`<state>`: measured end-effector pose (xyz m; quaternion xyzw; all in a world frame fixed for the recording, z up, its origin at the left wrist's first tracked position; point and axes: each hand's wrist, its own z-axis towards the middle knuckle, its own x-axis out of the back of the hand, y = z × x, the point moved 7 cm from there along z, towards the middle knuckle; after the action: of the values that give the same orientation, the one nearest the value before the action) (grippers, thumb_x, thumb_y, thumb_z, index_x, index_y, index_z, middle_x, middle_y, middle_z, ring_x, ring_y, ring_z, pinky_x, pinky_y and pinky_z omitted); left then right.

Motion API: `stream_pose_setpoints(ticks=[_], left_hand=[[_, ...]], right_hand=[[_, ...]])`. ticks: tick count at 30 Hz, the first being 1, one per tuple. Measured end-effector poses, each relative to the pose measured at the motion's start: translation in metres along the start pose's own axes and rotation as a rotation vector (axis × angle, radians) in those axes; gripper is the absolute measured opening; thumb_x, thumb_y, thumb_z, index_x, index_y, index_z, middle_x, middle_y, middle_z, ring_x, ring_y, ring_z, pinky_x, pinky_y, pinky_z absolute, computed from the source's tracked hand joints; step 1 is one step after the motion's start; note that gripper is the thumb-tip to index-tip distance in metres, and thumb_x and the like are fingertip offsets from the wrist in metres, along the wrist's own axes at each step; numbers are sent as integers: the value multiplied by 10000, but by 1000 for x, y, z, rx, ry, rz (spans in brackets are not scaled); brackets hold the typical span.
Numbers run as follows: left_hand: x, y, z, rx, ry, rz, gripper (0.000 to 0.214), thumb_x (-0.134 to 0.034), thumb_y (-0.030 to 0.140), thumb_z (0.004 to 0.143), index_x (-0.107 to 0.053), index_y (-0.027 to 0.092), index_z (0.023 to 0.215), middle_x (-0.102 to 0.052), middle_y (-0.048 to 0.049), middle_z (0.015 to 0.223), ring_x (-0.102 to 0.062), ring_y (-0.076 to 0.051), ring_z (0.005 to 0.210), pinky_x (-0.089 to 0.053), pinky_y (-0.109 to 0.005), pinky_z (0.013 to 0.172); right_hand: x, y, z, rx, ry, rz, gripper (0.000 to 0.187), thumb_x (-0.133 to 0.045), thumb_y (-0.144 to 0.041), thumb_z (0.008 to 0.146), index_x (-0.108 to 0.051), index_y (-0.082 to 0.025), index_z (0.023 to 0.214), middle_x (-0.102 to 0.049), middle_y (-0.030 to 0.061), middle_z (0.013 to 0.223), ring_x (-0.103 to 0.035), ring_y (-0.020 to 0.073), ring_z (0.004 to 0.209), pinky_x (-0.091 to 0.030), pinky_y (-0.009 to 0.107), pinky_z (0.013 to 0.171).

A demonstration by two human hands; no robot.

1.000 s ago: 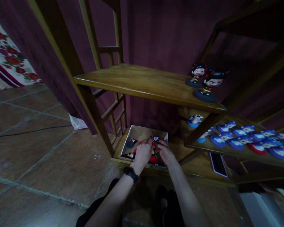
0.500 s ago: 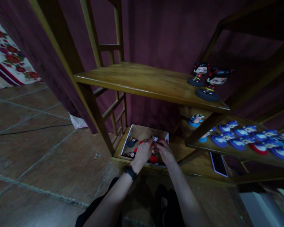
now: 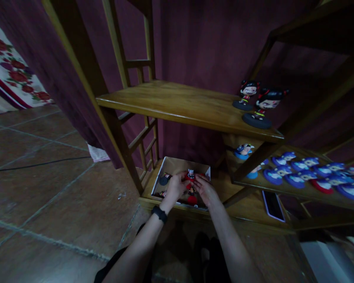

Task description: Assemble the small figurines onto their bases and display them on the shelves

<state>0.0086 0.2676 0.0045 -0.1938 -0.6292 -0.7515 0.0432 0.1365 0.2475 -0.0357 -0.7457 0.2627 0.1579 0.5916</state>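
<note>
A low open box (image 3: pixel 185 161) stands on the bottom shelf with several small figurines in it. Inside it, my left hand (image 3: pixel 176 188) and my right hand (image 3: pixel 205 190) grip a small figurine (image 3: pixel 190 173) from both sides. This figurine has a pale head and a red round base, and it is upright between my fingertips. Just below my fingers lies another red-based figurine (image 3: pixel 192 199). At the box's left side are a dark-based figurine (image 3: pixel 165 179) and a second figurine (image 3: pixel 163 194), partly covered by my left hand.
A wooden shelf board (image 3: pixel 177 103) runs above the box, carrying two black-haired figurines (image 3: pixel 259 110) at its right end. Several blue-based figurines (image 3: pixel 302 177) lie on the right-hand shelf. Below them is a phone (image 3: pixel 273 205). A wooden post (image 3: pixel 118 145) rises left of the box.
The pale-headed figurine has turned more upright, and its red base now shows between my hands. My left hand has shifted slightly left.
</note>
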Motion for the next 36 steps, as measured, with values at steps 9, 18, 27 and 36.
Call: stream_pose_setpoints(ticks=[9,18,27,36], left_hand=[[-2,-15,6,77,71,-296,298,-669,174,621,-659,113,913,-686,-49,774,-607,-144,686,-489,-263,672],[1,-6,2,86,80,-128,293,-679,211,626,-662,137,909,-669,-13,685,-597,-131,631,-476,-230,604],[6,4,-8,76,95,80,272,-669,220,656,-625,163,917,-652,2,709,-593,-125,646,-468,-232,622],[6,32,-20,-26,-17,504,384,-542,274,794,-520,207,1172,-598,-83,1043,-598,-176,868,-443,-276,768]], right_hand=[[1,-1,0,18,37,-37,221,-762,-211,567,-649,-196,756,-695,8,830,-643,144,783,-514,277,724],[-1,0,-1,-13,-22,-36,221,-769,-216,556,-650,-180,740,-701,29,842,-644,162,806,-513,294,736],[-3,3,-4,-51,-28,-50,222,-768,-197,562,-660,-176,754,-704,26,834,-643,145,766,-508,279,718],[-8,2,-6,-81,-14,-11,214,-763,-202,563,-658,-191,749,-700,1,833,-628,123,770,-484,235,693]])
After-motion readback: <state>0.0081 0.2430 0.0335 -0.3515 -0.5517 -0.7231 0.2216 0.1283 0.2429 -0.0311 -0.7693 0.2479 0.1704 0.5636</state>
